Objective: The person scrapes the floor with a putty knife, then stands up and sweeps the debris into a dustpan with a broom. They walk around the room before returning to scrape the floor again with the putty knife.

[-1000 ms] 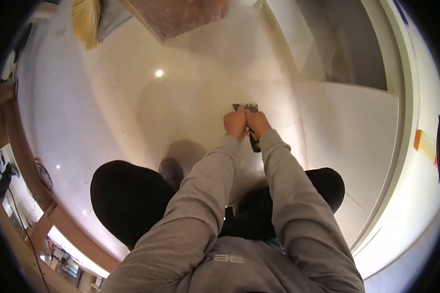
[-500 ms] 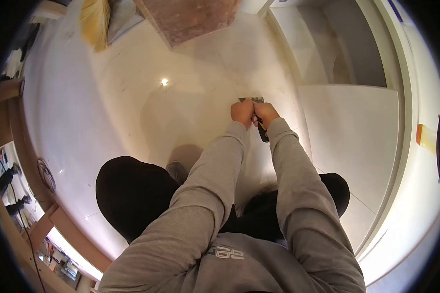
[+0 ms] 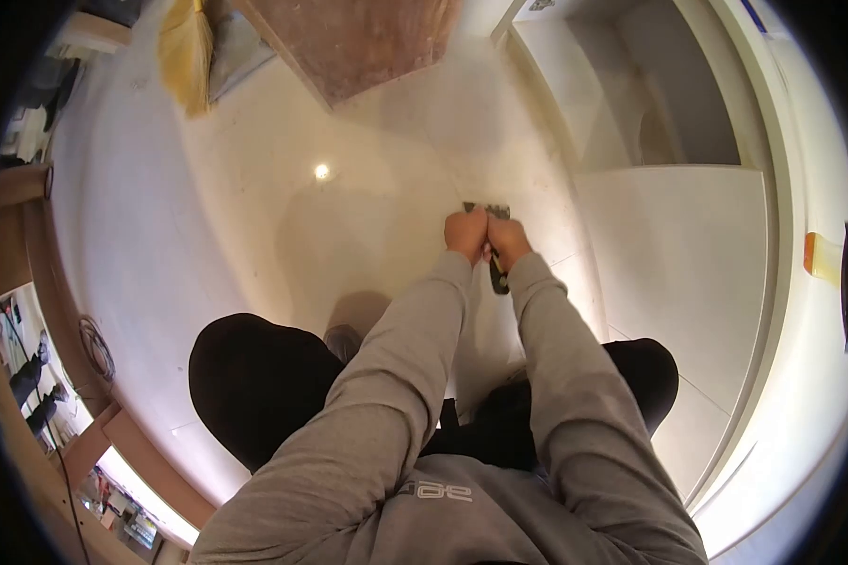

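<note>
My left hand (image 3: 466, 234) and my right hand (image 3: 509, 243) are side by side, low over the pale tiled floor (image 3: 377, 169). The fingers of both are wrapped round a scraper (image 3: 499, 280). Its dark handle with a yellowish stripe sticks out below my right hand, towards my body. A flat, stained blade shows just beyond my knuckles, by the floor; whether its edge touches the tiles I cannot make out. Most of the grip is hidden by my fingers.
A straw broom (image 3: 187, 61) and a reddish-brown board (image 3: 358, 42) are at the far side. Along the right runs a white cabinet (image 3: 678, 254) with an open compartment (image 3: 631, 85). Brown framing (image 3: 61, 273) and a coiled cable (image 3: 94, 347) lie to the left. My bent knees flank my arms.
The whole view has shifted, so the floor, broom and board sit slightly lower. My hands and the scraper also appear lower, its handle end slightly further left. Both hands keep their grip.
</note>
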A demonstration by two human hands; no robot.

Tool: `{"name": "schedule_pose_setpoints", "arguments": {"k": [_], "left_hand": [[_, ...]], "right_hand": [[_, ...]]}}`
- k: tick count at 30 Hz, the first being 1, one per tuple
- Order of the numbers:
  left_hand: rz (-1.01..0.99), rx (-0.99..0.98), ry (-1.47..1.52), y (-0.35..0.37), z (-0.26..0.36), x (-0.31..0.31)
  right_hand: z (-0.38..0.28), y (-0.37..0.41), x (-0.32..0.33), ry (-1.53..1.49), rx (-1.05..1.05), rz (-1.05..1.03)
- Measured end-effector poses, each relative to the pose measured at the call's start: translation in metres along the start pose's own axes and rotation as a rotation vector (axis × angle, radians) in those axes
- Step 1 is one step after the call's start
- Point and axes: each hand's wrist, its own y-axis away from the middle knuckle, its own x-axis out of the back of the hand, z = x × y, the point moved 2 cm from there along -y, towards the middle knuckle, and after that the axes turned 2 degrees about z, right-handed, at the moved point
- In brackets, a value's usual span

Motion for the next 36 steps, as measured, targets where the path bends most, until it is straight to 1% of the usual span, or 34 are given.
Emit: {"name": "schedule_pose_setpoints", "arguments": {"k": [1, 2, 3, 4, 5, 6, 7, 8, 10, 11, 12, 14, 15, 16, 17, 18, 19, 20, 21, 22, 24, 25, 26, 27, 28, 30, 31, 32, 34, 35, 36], "left_hand": [[-0.047, 0.045, 0.056, 0.004, 0.012, -0.002], [-0.093, 0.087, 0.114, 0.003, 0.019, -0.005], [-0.142, 0.122, 0.172, 0.007, 0.026, -0.006], [-0.142, 0.128, 0.167, 0.013, 0.019, -0.005], [-0.091, 0.05, 0.079, 0.016, 0.014, -0.004], [-0.038, -0.049, -0.001, 0.012, 0.017, -0.003], [0.006, -0.256, -0.121, -0.012, -0.011, -0.004], [0.001, -0.264, -0.127, -0.007, 0.002, -0.005], [-0.065, 0.06, 0.173, 0.009, 0.009, -0.005], [-0.112, 0.015, 0.246, 0.01, 0.017, -0.006], [-0.101, 0.031, 0.245, 0.012, 0.023, -0.007], [-0.128, 0.152, 0.322, 0.015, 0.03, -0.015], [-0.104, 0.034, 0.233, 0.02, 0.031, -0.01], [-0.11, 0.011, 0.236, 0.018, 0.033, -0.011], [-0.098, 0.08, 0.231, 0.017, 0.03, -0.009], [-0.083, 0.165, 0.223, 0.014, 0.02, -0.008], [-0.093, 0.063, 0.278, 0.005, 0.014, -0.01], [-0.081, 0.07, 0.276, 0.001, 0.018, -0.011], [-0.105, 0.129, 0.288, 0.002, 0.026, -0.013], [-0.135, 0.186, 0.298, 0.007, 0.029, -0.015], [-0.135, 0.112, 0.348, 0.014, 0.026, -0.015], [-0.104, -0.058, 0.128, 0.013, 0.022, -0.009], [-0.064, -0.208, -0.1, 0.01, 0.016, -0.006], [-0.011, 0.062, 0.278, 0.0, 0.006, -0.012], [-0.005, 0.07, 0.274, 0.0, 0.014, -0.012], [-0.136, 0.053, 0.244, 0.008, 0.041, -0.014], [-0.194, 0.0, 0.211, -0.004, 0.038, -0.014], [-0.197, 0.001, 0.213, 0.001, 0.027, -0.012], [-0.045, 0.002, 0.227, 0.011, 0.018, -0.007], [0.0, 0.13, 0.166, 0.036, 0.035, -0.006], [-0.002, 0.135, 0.162, 0.029, 0.032, -0.008]], "right_hand": [[0.006, -0.022, 0.005, 0.133, 0.18, -0.096], [-0.015, -0.01, 0.004, 0.263, 0.364, -0.197], [-0.028, 0.001, 0.008, -0.056, -0.015, -0.145], [-0.014, 0.0, 0.008, -0.06, -0.021, -0.144], [0.001, -0.007, 0.008, 0.056, 0.078, -0.134], [-0.002, -0.013, 0.007, 0.173, 0.199, -0.123], [-0.008, 0.011, 0.002, 0.002, 0.049, -0.004], [-0.014, 0.008, 0.003, -0.008, 0.054, 0.0], [-0.009, 0.006, 0.005, -0.001, 0.039, -0.004], [-0.019, 0.0, 0.006, -0.043, 0.033, -0.043], [-0.024, -0.011, 0.008, -0.048, 0.035, -0.133], [-0.033, -0.009, 0.013, 0.032, -0.05, -0.086], [-0.027, -0.003, 0.012, 0.086, 0.005, -0.067], [-0.015, -0.011, 0.006, 0.142, 0.071, -0.049], [0.033, -0.075, 0.004, 0.3, 0.183, 0.017], [0.018, -0.063, 0.005, 0.297, 0.181, 0.017], [-0.005, -0.034, 0.007, 0.185, 0.098, -0.027], [-0.025, -0.01, 0.008, 0.074, 0.016, -0.074], [-0.037, -0.006, 0.011, 0.015, -0.054, -0.124], [-0.027, -0.006, 0.014, 0.013, -0.063, -0.126], [-0.016, -0.02, 0.016, 0.419, 0.42, -0.253], [0.043, -0.092, 0.003, 0.358, 0.293, 0.124], [-0.033, 0.025, 0.006, 0.17, 0.06, 0.1], [-0.019, 0.002, 0.007, 0.154, 0.086, 0.041], [-0.008, -0.021, 0.007, 0.138, 0.112, -0.02], [-0.039, -0.013, 0.008, 0.039, 0.098, -0.081], [-0.042, -0.017, 0.005, 0.037, 0.074, -0.091], [-0.032, -0.012, 0.007, 0.039, 0.074, -0.088], [-0.016, -0.009, 0.005, 0.157, 0.096, -0.108], [0.012, -0.032, 0.001, 0.195, 0.138, 0.048], [0.023, -0.05, 0.004, 0.192, 0.132, 0.05]]}}
